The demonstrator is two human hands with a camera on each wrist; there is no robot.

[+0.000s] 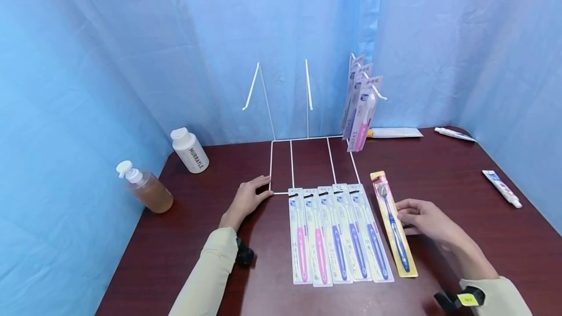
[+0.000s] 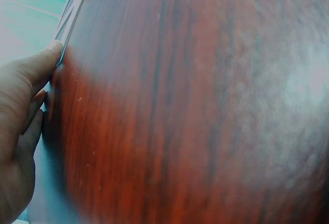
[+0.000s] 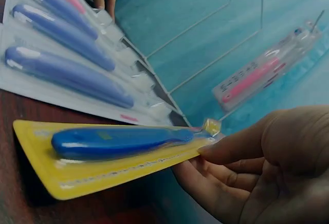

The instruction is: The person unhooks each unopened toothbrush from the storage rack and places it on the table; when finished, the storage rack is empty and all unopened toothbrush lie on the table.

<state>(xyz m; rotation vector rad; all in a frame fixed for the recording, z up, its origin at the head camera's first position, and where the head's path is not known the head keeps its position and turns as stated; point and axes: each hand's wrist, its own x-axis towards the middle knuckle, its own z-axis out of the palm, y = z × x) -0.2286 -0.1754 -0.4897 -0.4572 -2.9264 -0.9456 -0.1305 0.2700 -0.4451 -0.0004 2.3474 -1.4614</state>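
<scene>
Head view first — right hand (image 1: 423, 218) is pinching the edge of the yellow toothbrush pack (image 1: 392, 223), which lies flat on the dark wooden table (image 1: 461, 179) just right of a row of five white toothbrush packs (image 1: 338, 235), while the left hand (image 1: 246, 199) rests flat with relaxed fingers at the corner of the white wire rack (image 1: 307, 160). Left wrist cam is blurry, but the thumb looks to be touching the rack's wire, fingers loose and holding nothing. Right wrist cam shows it best — thumb on top and fingers (image 3: 205, 180) under the yellow pack's edge, blue brush inside, white packs just beside it.
</scene>
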